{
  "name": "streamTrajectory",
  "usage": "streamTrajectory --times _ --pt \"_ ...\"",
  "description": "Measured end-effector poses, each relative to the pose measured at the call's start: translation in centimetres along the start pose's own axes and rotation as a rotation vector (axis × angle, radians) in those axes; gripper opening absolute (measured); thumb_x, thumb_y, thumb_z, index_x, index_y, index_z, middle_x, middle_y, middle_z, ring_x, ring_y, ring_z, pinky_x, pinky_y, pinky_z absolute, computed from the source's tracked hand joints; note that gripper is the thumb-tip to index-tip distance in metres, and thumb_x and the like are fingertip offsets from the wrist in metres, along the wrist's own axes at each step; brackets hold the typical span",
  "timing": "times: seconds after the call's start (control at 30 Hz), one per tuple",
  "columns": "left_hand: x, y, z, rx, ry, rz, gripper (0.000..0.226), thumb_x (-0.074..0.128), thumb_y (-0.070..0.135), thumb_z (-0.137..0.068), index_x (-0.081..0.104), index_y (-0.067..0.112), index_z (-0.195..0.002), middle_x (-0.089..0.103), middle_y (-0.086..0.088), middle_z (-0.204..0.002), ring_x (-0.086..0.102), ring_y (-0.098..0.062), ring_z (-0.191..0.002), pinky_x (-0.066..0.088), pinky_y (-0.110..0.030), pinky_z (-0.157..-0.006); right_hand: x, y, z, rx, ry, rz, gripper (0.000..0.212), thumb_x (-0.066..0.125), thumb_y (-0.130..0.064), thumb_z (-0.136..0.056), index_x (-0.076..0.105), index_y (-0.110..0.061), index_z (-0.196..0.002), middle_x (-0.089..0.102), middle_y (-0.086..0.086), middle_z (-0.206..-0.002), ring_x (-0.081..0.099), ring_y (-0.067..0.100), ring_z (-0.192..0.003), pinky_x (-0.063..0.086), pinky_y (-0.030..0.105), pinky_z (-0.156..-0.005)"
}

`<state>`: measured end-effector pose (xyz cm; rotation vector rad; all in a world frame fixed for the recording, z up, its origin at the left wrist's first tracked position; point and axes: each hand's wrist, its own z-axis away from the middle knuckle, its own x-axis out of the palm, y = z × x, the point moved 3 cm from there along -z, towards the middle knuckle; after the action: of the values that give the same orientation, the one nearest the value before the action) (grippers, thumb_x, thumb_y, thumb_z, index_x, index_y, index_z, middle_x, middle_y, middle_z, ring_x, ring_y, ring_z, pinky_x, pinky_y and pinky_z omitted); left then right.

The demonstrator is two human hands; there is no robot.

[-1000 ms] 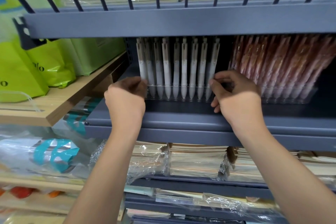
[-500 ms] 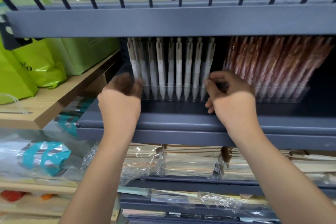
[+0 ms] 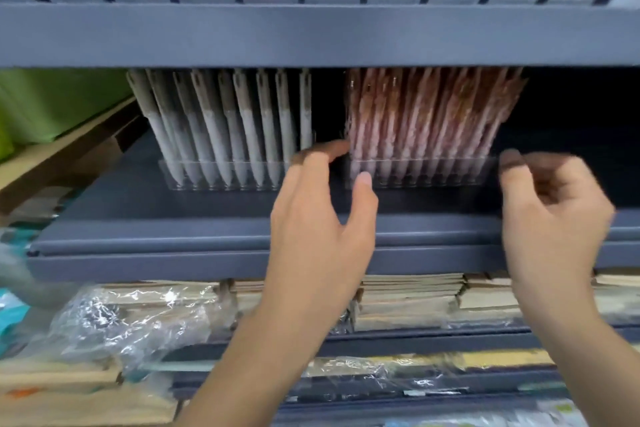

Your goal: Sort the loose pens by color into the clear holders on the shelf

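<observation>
Bracketing the pink holder (image 3: 426,174) with both hands appears to be the step in hand: a straightening or shifting of a filled holder, not an insertion, since neither hand shows a pen.

**Position of parts**
- Two clear holders stand side by side on the shelf (image 3: 207,239), set back from its front edge.
- The white holder (image 3: 221,182) stands left of the middle and carries the white pens (image 3: 221,128), tips down, leaning left.
- The pink holder stands right of the middle and carries the pink pens (image 3: 426,121), packed close.
- No loose pen is visible on the shelf.

**Hands**
- The left hand (image 3: 318,218) is in the gap between the holders. Its fingers (image 3: 329,150) are spread and nearly straight and grip nothing. The forefinger lies at the left end of the pink row, and the thumb tip appears to touch the holder's front left corner.
- The right hand (image 3: 554,211) is at the holder's right end. Its fingers are loosely curled and blurred. Whether they grip or even touch the holder cannot be told.

**Next move (judged)**
1. Seat both hands firmly on the two ends of the pink holder.
2. Apply even pressure from both sides, since uneven force would skew the holder.
3. Keep it flat on the shelf while it slides. Tilting may spill the pens or knock the white holder.
</observation>
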<state>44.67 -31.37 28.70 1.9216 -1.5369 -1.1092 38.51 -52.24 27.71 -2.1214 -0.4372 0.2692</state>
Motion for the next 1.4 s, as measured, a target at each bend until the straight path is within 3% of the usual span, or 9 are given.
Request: streamTrajectory --times 0.07,0.23,0.4,0.53,0.7,0.93,1.1,1.2,1.4 --pt "1.7 0.4 -0.7 -0.021 0.0 -0.039 0.037 0.056 0.03 -0.097 0.053 0.025 -0.133 0.053 0.022 -0.11 0.053 0.001 -0.105 0.039 -0.014 -0.09 -0.7 1.3 -1.5 0.026 -0.052 0.028 0.007 0.063 -0.046 -0.082 0.06 -0.041 -0.086 0.064 -0.026 -0.077 0.059 -0.005 -0.072 0.044 0.014 -0.068" --pt "4.3 -0.6 -3.2 -0.175 0.14 -0.024 0.041 0.059 0.019 -0.097 0.055 0.008 -0.136 0.063 -0.011 -0.13 0.062 -0.027 -0.117 0.049 -0.04 -0.1 -0.1 2.8 -4.5 0.026 -0.242 0.061 0.027 0.07 -0.027 -0.085 0.061 -0.026 -0.111 0.067 -0.012 -0.097 0.064 0.007 -0.092 0.048 0.02 -0.081" --pt "5.3 -1.5 -3.6 -0.147 0.207 -0.164 0.029 0.056 0.022 -0.099 0.067 -0.002 -0.113 0.07 -0.024 -0.101 0.064 -0.039 -0.097 0.046 -0.028 -0.074 0.1 3.2 -5.5 0.026 -0.356 0.097 0.023 0.066 -0.025 -0.086 0.066 -0.021 -0.109 0.07 -0.009 -0.096 0.064 0.006 -0.09 0.048 0.019 -0.079" --pt "5.2 -1.4 -3.5 -0.134 0.231 -0.164 0.025 0.059 0.017 -0.098 0.071 -0.004 -0.105 0.069 -0.02 -0.089 0.064 -0.032 -0.086 0.037 -0.015 -0.06 0.6 3.1 -5.8 -0.004 -0.411 0.136 0.018 0.065 -0.025 -0.088 0.066 -0.018 -0.105 0.064 -0.015 -0.086 0.063 0.007 -0.088 0.045 0.013 -0.074" --pt "5.2 -1.3 -3.6 -0.136 0.25 -0.139 0.02 0.063 0.017 -0.097 0.076 0.002 -0.101 0.061 -0.003 -0.072 0.053 -0.011 -0.065 0.036 -0.013 -0.06 1.1 3.1 -6.8 -0.027 -0.448 0.184 0.002 0.064 -0.026 -0.089 0.063 -0.025 -0.09 0.066 -0.007 -0.08 0.067 0.023 -0.085 0.055 0.038 -0.084" --pt "5.2 -1.6 -3.4 -0.22 0.326 -0.085 0.018 0.067 0.021 -0.095 0.078 0.009 -0.102 0.073 -0.009 -0.082 0.066 -0.023 -0.074 0.052 -0.03 -0.07 1.4 4.0 -7.0 -0.01 -0.431 0.158 0.005 0.064 -0.03 -0.088 0.061 -0.03 -0.085 0.066 -0.01 -0.079 0.066 0.026 -0.087 0.056 0.039 -0.083" --pt "5.1 -1.5 -3.1 -0.232 0.341 -0.098 0.017 0.067 0.023 -0.094 0.078 0.012 -0.101 0.075 -0.008 -0.085 0.068 -0.024 -0.079 0.055 -0.032 -0.074 1.3 4.2 -7.0 -0.021 -0.425 0.15 0.001 0.064 -0.03 -0.088 0.063 -0.029 -0.088 0.068 -0.008 -0.08 0.067 0.026 -0.087 0.055 0.037 -0.082" --pt "5.2 -1.4 -3.0 -0.237 0.334 -0.11 0.017 0.067 0.023 -0.093 0.077 0.011 -0.088 0.072 -0.013 -0.077 0.059 -0.025 -0.067 0.053 -0.034 -0.068 1.2 4.2 -7.0 -0.015 -0.436 0.14 0.003 0.064 -0.03 -0.088 0.062 -0.031 -0.086 0.068 -0.009 -0.081 0.067 0.027 -0.09 0.055 0.038 -0.084" --pt "4.7 0.4 -1.8 -0.196 0.428 -0.165 0.017 0.067 0.033 -0.091 0.07 0.021 -0.102 0.066 0.008 -0.084 0.061 -0.009 -0.079 0.046 -0.026 -0.077 1.1 4.0 -6.9 -0.021 -0.442 0.125 0.004 0.064 -0.029 -0.088 0.062 -0.031 -0.086 0.068 -0.008 -0.084 0.066 0.029 -0.093 0.054 0.042 -0.087"
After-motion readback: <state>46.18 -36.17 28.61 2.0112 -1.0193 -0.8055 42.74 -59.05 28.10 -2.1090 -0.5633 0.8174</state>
